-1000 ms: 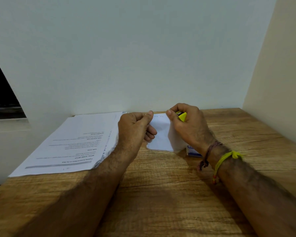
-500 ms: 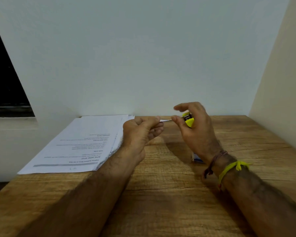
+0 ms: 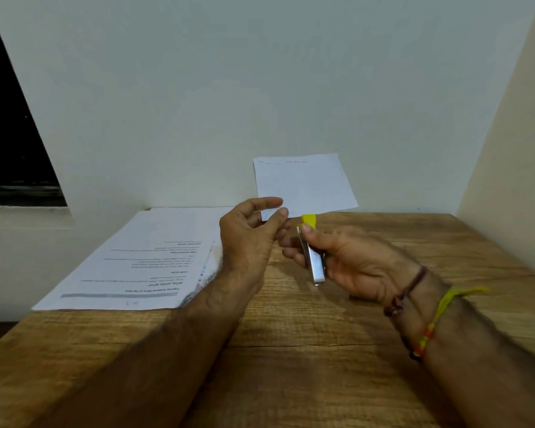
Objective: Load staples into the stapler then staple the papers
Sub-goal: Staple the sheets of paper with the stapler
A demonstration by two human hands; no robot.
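Stapler (image 3: 313,256) sits in the right hand (image 3: 352,264), above the wooden table (image 3: 291,366). Fingers wrap under the metal body, thumb pressed on top near the front; yellow tip pokes out just beyond the thumb, metal rear end points back toward the wrist. Whether staples are loaded: cannot tell. Two thread bands on the right wrist, one brown, one yellow.

Left hand (image 3: 247,239) just left of that grip, nearly touching the right fingertips. Thumb and forefinger pinch the lower left corner of a small white sheet (image 3: 303,183), held upright; the sheet rises above and beyond both hands, in front of the wall. Sheet's lower edge passes just behind the stapler's yellow tip; contact between them not resolvable.

Stack of printed papers (image 3: 142,261) lies flat on the table, left of the left hand and partly hidden behind its wrist, reaching back to the wall. Top page text reads upside down from this side.
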